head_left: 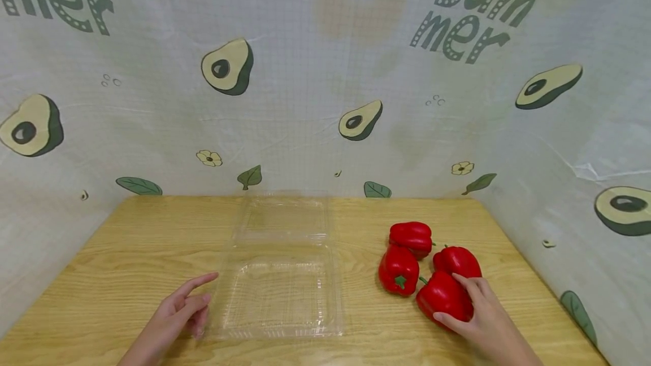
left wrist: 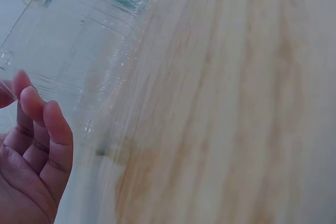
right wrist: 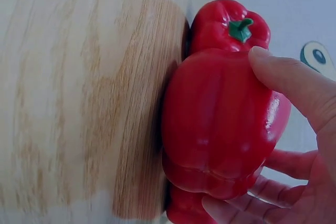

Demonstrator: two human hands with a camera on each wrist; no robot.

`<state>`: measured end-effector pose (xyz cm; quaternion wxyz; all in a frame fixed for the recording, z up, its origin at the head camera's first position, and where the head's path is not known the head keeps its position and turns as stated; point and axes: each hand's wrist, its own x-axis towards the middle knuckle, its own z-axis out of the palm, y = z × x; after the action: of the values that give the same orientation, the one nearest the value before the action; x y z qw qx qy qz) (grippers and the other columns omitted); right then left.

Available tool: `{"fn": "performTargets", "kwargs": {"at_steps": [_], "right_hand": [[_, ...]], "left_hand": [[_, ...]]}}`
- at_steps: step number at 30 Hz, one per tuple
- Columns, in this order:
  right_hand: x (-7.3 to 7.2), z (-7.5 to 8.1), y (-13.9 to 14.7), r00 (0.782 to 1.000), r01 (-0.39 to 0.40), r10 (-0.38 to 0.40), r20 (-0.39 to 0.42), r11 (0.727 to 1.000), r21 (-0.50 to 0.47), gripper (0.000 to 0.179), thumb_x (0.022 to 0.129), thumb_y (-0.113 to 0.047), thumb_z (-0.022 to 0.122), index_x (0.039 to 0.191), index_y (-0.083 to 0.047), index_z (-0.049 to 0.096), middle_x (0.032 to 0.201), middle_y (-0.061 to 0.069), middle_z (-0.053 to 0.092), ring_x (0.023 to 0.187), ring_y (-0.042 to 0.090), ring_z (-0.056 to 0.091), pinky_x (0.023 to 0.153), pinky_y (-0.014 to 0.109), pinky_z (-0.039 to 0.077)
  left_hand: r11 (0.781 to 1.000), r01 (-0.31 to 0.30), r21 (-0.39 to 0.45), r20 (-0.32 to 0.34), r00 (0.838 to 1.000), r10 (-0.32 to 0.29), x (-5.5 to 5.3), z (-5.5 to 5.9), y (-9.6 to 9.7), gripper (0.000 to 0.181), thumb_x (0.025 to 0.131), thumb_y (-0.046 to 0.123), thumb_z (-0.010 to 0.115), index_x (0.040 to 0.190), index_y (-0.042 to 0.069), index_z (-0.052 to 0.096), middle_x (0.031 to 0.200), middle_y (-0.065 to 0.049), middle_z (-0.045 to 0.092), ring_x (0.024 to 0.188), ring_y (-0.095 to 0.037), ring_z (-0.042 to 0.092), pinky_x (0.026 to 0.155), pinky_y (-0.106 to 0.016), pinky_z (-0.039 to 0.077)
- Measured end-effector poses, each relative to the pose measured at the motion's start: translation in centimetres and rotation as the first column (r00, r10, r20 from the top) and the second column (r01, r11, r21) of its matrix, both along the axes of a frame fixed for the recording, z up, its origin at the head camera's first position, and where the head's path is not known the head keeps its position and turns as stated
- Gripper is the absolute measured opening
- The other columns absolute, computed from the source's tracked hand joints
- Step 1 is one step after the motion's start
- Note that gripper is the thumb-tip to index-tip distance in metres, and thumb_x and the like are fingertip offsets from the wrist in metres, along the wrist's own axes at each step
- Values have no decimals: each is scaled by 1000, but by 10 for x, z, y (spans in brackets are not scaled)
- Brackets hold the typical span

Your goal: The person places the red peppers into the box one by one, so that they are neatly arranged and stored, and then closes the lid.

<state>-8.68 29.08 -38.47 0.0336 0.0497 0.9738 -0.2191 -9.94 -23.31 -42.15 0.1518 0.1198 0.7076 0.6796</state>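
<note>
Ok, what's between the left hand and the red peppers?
In the head view, the open clear plastic container, then a strip of bare wooden table.

The site presents as a makeshift booth, the type of building undetermined: a wood-grain tabletop (head_left: 168, 242) stands enclosed at the back and both sides by creased, pale sheeting (head_left: 295, 129) printed with avocados (head_left: 227, 66), leaves (head_left: 377, 190) and "summer" lettering (head_left: 456, 35).

Backdrop cloth (head_left: 295, 100), printed: green lettering "summer" (head_left: 473, 13), upper right, two lines, "sum/mer"; second green lettering (head_left: 56, 1), upper left, top cropped, "mer" legible.
</note>
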Motion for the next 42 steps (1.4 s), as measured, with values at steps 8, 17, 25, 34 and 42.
{"fn": "performTargets", "kwargs": {"at_steps": [8, 17, 25, 34, 42], "right_hand": [[0, -2, -1, 999, -15, 14, -34, 1000, -16, 95, 65, -51, 78, 131, 2, 36, 126, 27, 35, 106, 45, 45, 70, 49, 55], [4, -3, -3, 992, -41, 39, -119, 999, -11, 83, 67, -42, 80, 125, 3, 41, 120, 23, 42, 102, 38, 49, 68, 47, 55], [5, 1, -1, 998, -8, 6, -64, 1000, -29, 88, 67, -43, 80, 129, 2, 37, 122, 23, 40, 104, 40, 48, 70, 47, 55], [10, 9, -9, 985, -9, 4, -172, 999, -32, 85, 65, -41, 81, 128, -3, 40, 119, 18, 41, 104, 38, 47, 68, 48, 55], [16, 23, -25, 964, -50, 23, -266, 994, -94, 82, 64, -42, 82, 126, -7, 43, 122, 14, 42, 103, 31, 48, 67, 37, 56]], "left_hand": [[1000, -18, 2, 38, 999, 18, 0, 0, 0, 39, 102, 14, 35, 127, 43, 45, 65, 8, 51, 58, -3, 49, 55, -27, 50], [1000, -23, -19, 67, 997, 24, 0, 2, -1, 38, 101, 16, 36, 125, 45, 45, 65, 7, 51, 58, -4, 48, 55, -26, 49], [1000, -26, -16, 82, 996, 27, -1, 1, -1, 37, 101, 17, 37, 124, 46, 45, 65, 7, 50, 57, -5, 48, 55, -27, 49], [994, -91, -62, 128, 987, 99, 0, 3, 0, 30, 100, 24, 41, 123, 43, 45, 63, 7, 50, 55, -4, 48, 55, -26, 49], [999, -42, -16, 47, 998, 43, -3, -1, 0, 39, 101, 14, 37, 124, 43, 46, 63, 8, 50, 55, -3, 48, 51, -27, 48]]}}
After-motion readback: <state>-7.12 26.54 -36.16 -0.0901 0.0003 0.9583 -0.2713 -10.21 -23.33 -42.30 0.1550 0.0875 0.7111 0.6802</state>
